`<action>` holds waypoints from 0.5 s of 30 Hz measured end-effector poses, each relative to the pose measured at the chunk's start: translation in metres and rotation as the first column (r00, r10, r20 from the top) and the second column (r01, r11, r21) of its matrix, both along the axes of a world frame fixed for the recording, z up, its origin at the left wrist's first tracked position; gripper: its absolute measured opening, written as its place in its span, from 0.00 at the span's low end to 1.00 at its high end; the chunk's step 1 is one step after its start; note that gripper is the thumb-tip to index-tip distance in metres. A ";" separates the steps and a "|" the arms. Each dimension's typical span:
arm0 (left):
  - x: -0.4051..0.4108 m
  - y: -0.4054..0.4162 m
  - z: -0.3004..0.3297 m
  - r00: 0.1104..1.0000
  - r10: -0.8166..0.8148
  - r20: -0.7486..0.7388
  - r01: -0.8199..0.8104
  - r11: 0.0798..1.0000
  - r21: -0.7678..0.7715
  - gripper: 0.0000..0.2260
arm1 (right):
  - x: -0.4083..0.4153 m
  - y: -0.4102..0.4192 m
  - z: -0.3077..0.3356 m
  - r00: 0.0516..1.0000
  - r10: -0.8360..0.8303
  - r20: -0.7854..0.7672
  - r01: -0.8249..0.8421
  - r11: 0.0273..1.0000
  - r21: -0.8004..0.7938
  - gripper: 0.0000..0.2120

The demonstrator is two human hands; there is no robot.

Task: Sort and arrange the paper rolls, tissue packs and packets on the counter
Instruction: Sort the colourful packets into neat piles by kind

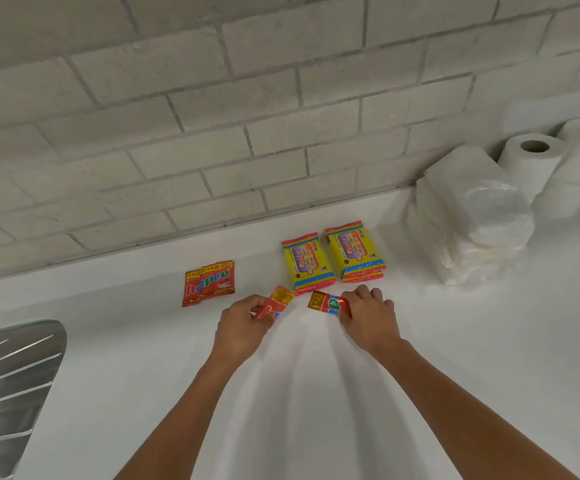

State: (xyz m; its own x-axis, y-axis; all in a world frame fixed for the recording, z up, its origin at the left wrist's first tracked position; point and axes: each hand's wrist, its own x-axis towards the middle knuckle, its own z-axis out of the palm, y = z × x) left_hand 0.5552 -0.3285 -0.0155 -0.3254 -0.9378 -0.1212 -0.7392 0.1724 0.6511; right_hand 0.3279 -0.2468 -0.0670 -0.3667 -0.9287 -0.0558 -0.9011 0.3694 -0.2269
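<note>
Two glossy red sachets, left hand [243, 320] pinching one [276, 303], right hand [368, 315] grasping other [328, 304]

both bare arms stretched forward, left hand [243, 320] pinching a red packet [276, 303], right hand [369, 315] gripping another red packet [328, 303]

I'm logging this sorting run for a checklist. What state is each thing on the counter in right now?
Left hand: grip on a red packet, lifted and tilted.
Right hand: grip on another red packet.
Two red packets: flat, overlapping.
Yellow wipe packs: flat, side by side.
Wrapped tissue packs: stacked.
Paper rolls: upright by the wall.
</note>
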 end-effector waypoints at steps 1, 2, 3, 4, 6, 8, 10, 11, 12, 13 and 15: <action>0.004 -0.004 0.003 1.000 0.022 -0.022 -0.022 1.000 0.006 0.07 | 0.001 -0.001 0.000 1.000 -0.001 -0.001 0.001 1.000 0.008 0.19; 0.006 -0.009 0.004 0.998 0.050 -0.050 -0.049 0.999 0.019 0.07 | 0.001 -0.002 0.001 1.000 -0.003 0.004 0.003 1.000 0.014 0.19; 0.009 -0.013 0.004 0.993 0.080 -0.088 -0.077 0.996 0.037 0.08 | 0.002 -0.004 0.001 1.000 -0.012 0.016 0.011 1.000 0.021 0.19; 0.011 -0.018 0.004 0.987 0.107 -0.123 -0.101 0.993 0.056 0.08 | 0.002 -0.005 0.002 0.999 -0.025 0.036 0.024 0.999 0.028 0.19; 0.012 -0.027 0.005 0.975 0.149 -0.166 -0.137 0.987 0.084 0.09 | 0.002 -0.007 0.005 0.995 -0.057 0.079 0.053 0.997 0.049 0.19; 0.012 -0.038 0.006 0.976 0.157 -0.150 -0.144 0.985 0.091 0.07 | 0.003 -0.009 0.007 0.992 -0.079 0.101 0.072 0.995 0.072 0.19; 0.011 -0.053 0.006 0.982 0.156 -0.105 -0.147 0.986 0.084 0.07 | 0.003 -0.012 0.009 0.989 -0.098 0.113 0.087 0.991 0.099 0.20; 0.010 -0.059 0.007 0.982 0.165 -0.092 -0.158 0.985 0.075 0.08 | 0.003 -0.012 0.010 0.987 -0.110 0.120 0.096 0.989 0.114 0.20; 0.010 -0.067 0.006 0.980 0.179 -0.085 -0.173 0.983 0.068 0.10 | 0.002 -0.013 0.011 0.984 -0.124 0.130 0.107 0.986 0.131 0.21; 0.009 -0.074 0.004 0.978 0.192 -0.083 -0.186 0.980 0.070 0.10 | 0.002 -0.014 0.013 0.980 -0.139 0.141 0.118 0.982 0.150 0.22; 0.010 -0.087 0.000 0.973 0.220 -0.075 -0.214 0.973 0.087 0.06 | 0.001 -0.013 0.014 0.971 -0.167 0.169 0.135 0.973 0.185 0.24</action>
State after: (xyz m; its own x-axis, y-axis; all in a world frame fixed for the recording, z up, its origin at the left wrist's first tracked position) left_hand 0.5656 -0.4154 -0.0159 -0.1273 -0.9758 -0.1778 -0.6955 -0.0400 0.7174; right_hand 0.3287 -0.2602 -0.0529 -0.4707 -0.8341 -0.2875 -0.7812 0.5455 -0.3037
